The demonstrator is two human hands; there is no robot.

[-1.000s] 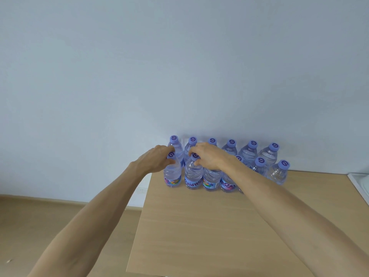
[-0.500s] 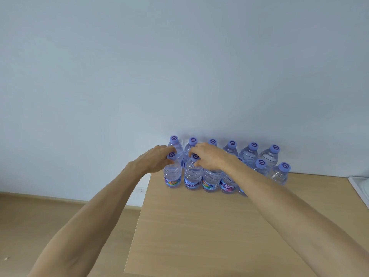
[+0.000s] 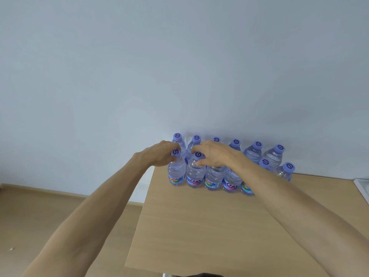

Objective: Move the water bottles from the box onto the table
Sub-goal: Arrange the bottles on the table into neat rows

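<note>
The left hand (image 3: 159, 154) grips the neck of the bottle (image 3: 176, 170) at the left end of the front row, fingers curled under its cap. Just beside it, the right hand (image 3: 214, 154) pinches the neck of the next bottle (image 3: 196, 172) in the same way. Both bottles stand upright on the tabletop (image 3: 209, 226). Behind and to the right of the hands stand more bottles in two rows, close to the wall (image 3: 179, 66). No box is visible, so I judge the moving is almost finished.
</note>
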